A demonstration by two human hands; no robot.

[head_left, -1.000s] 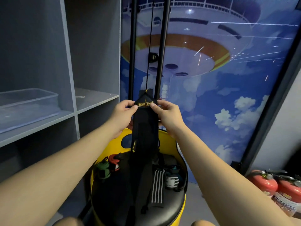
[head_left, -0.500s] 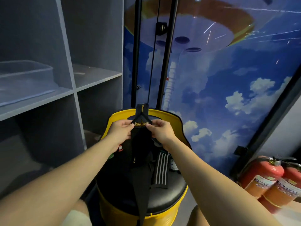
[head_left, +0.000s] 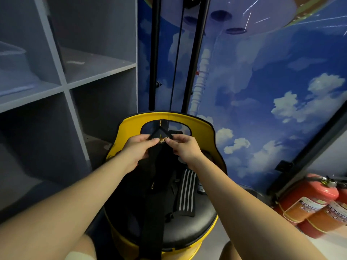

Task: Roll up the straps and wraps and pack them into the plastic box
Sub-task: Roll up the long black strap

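A long black wrap (head_left: pixel 156 184) with a gold-lettered label at its pointed top end hangs down over the stool. My left hand (head_left: pixel 136 151) pinches the left side of that top end, and my right hand (head_left: pixel 185 149) pinches the right side. Beneath it, on the black seat of a yellow stool (head_left: pixel 199 220), lie more black straps and a black wrap with white stripes (head_left: pixel 186 192). The clear plastic box (head_left: pixel 13 70) stands on a grey shelf at the far left, partly cut off by the frame edge.
Grey shelving (head_left: pixel 84 79) fills the left side. Black poles and a cable (head_left: pixel 195 53) rise behind the stool, in front of a blue sky mural. Two red fire extinguishers (head_left: pixel 311 203) lie on the floor at the lower right.
Both hands have lowered the wrap's top end from chest height to just above the stool's backrest. The view has tilted downward, so the shelf and box sit higher and further left.
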